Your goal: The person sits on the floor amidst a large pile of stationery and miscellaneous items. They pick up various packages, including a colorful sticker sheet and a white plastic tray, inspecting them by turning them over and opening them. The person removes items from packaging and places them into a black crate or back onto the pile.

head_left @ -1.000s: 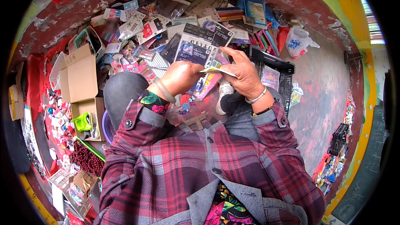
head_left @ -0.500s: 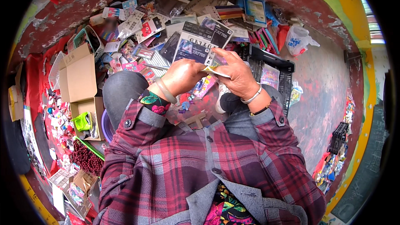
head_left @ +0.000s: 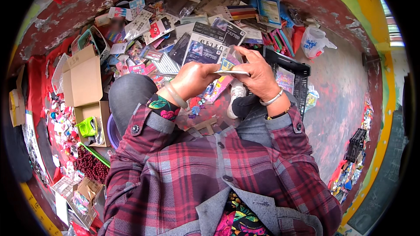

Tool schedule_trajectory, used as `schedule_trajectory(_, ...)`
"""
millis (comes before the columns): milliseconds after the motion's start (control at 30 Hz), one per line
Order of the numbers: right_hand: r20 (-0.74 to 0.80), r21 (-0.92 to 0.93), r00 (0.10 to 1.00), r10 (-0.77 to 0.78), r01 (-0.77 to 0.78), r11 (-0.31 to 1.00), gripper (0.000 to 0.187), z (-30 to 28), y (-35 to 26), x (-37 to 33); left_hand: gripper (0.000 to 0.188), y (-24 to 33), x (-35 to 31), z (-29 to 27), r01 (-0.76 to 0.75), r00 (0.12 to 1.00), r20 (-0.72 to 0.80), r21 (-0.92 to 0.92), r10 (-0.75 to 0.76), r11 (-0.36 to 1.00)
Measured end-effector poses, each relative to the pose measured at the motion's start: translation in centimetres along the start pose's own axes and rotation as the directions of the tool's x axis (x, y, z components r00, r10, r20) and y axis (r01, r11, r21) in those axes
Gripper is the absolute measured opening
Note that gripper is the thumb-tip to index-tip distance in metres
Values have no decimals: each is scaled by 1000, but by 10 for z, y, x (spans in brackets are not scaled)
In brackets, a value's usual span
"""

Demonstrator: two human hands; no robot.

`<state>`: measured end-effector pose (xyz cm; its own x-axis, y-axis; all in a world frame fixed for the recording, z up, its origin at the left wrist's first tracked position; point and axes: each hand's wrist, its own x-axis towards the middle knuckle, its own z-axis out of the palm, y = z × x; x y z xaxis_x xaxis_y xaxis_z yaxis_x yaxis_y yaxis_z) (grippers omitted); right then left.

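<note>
My left hand (head_left: 194,79) and my right hand (head_left: 259,78) hold a thin flat packet (head_left: 231,73) between them, above the floor in front of me. It is turned almost edge-on, so mainly a pale edge shows. The left fingers and thumb pinch one end, while the right hand grips the other with its upper fingers bent. Just behind it is a yellow and blue printed piece (head_left: 227,64); I cannot tell whether this belongs to the held packet. Beyond my hands lie dark temporary-tattoo packets (head_left: 202,52) on a heap of flat packaged goods.
Right of the heap stands a black plastic crate (head_left: 302,78), with a white plastic bag (head_left: 314,43) farther off. At left are an open cardboard box (head_left: 83,78), a white basket (head_left: 104,48) and dark red beads (head_left: 89,164). My knees flank the work.
The packet has tilted nearer to edge-on and flattened out between my hands. My right hand has shifted slightly right, its fingers more bent, and my right foot has moved a little.
</note>
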<state>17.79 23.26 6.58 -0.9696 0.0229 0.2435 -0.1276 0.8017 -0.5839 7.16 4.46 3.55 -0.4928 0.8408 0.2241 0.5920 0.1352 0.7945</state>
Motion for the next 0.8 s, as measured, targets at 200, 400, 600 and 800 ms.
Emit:
schedule_trajectory(200,40,12,999,-17,17,1000,16,-1,-11,0,16,3,0,-2,15,998,59,12,-16,1000)
schedule_trajectory(400,-16,49,998,-54,54,997,19,-4,1,0,14,-3,0,0,42,997,72,-42,-39,998)
schedule_trajectory(600,15,34,998,-59,58,998,20,-6,-3,-1,15,-2,-1,3,-95,994,44,-13,96,995)
schedule_trajectory(800,53,-11,997,-61,61,998,22,-8,-9,1,12,2,-2,6,-111,992,69,28,109,993)
